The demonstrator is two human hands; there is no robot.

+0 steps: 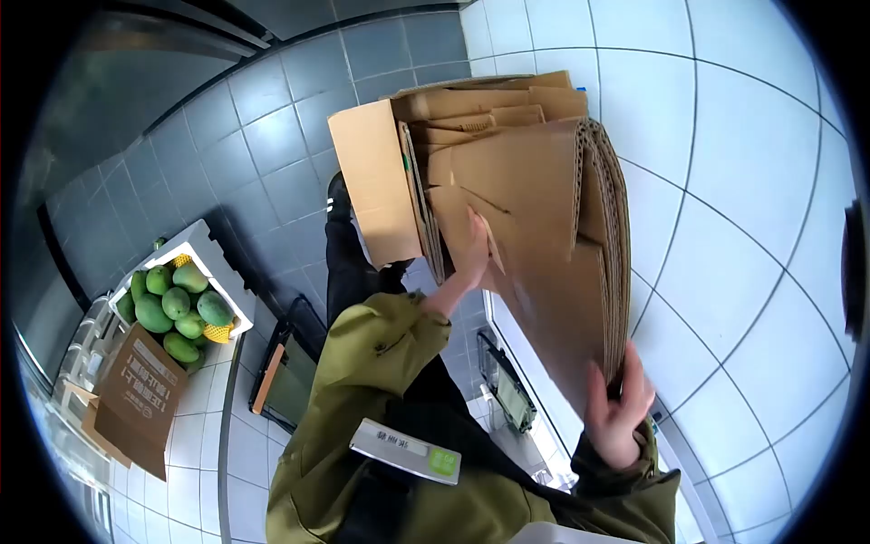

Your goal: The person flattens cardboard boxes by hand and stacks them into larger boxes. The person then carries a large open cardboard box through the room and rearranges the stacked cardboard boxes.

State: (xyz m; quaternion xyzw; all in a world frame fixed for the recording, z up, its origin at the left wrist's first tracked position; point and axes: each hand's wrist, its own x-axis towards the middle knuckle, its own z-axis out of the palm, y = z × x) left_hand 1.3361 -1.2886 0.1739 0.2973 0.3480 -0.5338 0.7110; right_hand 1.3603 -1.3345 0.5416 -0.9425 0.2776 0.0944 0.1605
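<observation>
Folded brown cardboard (517, 181) forms a thick stack in front of me, against the white tiled wall. My left hand (470, 254) reaches in among the sheets near the middle, its fingers partly hidden behind a cardboard flap, gripping it. At the lower right end of the stack, my right hand (620, 410) holds the edge of the folded sheets between thumb and fingers. A lighter cardboard panel (376, 181) stands at the stack's left side.
A white foam box (237, 299) of green mangoes (154, 313) sits on the left, beside an open printed carton (140, 394). Dark floor tiles (272, 136) lie beyond. White wall tiles (743, 181) rise on the right. A black-framed object (290, 367) stands near my left sleeve.
</observation>
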